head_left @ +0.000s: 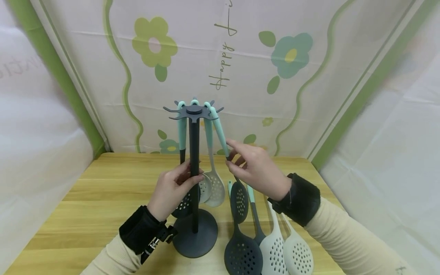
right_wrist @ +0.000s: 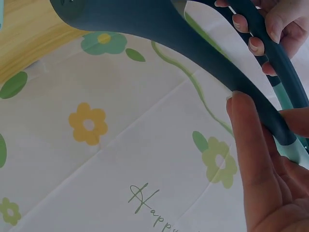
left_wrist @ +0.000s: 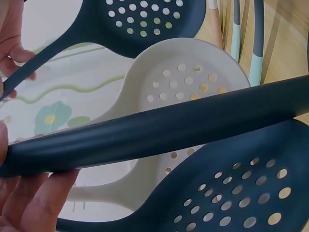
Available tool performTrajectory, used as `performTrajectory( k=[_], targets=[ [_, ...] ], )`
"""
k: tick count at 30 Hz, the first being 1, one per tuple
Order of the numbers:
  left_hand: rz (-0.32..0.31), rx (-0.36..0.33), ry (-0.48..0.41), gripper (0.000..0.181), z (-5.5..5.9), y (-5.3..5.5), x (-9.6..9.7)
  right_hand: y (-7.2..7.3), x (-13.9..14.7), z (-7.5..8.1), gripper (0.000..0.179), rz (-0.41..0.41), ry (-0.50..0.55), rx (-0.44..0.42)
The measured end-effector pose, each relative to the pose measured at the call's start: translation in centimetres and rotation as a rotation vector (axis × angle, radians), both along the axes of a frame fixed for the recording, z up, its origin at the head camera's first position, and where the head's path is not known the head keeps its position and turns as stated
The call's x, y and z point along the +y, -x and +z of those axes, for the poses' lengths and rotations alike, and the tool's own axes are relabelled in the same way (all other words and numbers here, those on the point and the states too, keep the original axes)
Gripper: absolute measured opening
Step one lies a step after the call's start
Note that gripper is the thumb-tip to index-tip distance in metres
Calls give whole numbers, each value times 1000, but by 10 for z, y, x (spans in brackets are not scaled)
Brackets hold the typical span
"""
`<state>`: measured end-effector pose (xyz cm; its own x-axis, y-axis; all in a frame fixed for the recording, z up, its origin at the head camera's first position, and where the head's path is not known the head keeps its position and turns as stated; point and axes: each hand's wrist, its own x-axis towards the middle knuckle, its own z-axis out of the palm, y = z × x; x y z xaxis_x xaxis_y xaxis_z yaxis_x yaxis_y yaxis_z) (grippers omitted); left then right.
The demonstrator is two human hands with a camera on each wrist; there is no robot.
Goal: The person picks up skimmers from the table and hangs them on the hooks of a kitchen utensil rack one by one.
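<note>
My left hand (head_left: 170, 189) grips the dark post (head_left: 194, 145) of an upright utensil stand, its fingers curled round the post (left_wrist: 154, 130) in the left wrist view. My right hand (head_left: 259, 168) pinches a dark skimmer (head_left: 239, 202) at the lower end of its mint handle. That handle's top meets the hooks of the rack (head_left: 194, 110); I cannot tell whether it hangs freely. In the right wrist view, fingers press round the dark skimmer's neck (right_wrist: 256, 96). Also hanging are a dark skimmer (head_left: 182, 208) and two pale ones, including a pale slotted spoon (head_left: 216, 191).
The stand's round base (head_left: 206, 244) rests on the wooden table (head_left: 103, 214). At the front right lie a dark skimmer (head_left: 242, 252), a white skimmer (head_left: 273, 252), another pale skimmer (head_left: 299, 252) and a mint-handled dark utensil (head_left: 256, 221). A printed cloth (head_left: 220, 46) stands behind.
</note>
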<state>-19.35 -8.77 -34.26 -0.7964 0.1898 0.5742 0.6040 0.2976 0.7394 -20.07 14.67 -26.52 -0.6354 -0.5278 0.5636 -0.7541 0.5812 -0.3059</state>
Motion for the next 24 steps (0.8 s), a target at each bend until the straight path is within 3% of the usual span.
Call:
performTrajectory(
  k=[15,24],
  targets=[
    [8,7,1,34,-2,1,2,10,-12,-5,38,-57,20,-152],
    [26,32,-16,32,-4,1,3,13,-17,-8,32,-51,35,-162]
  ],
)
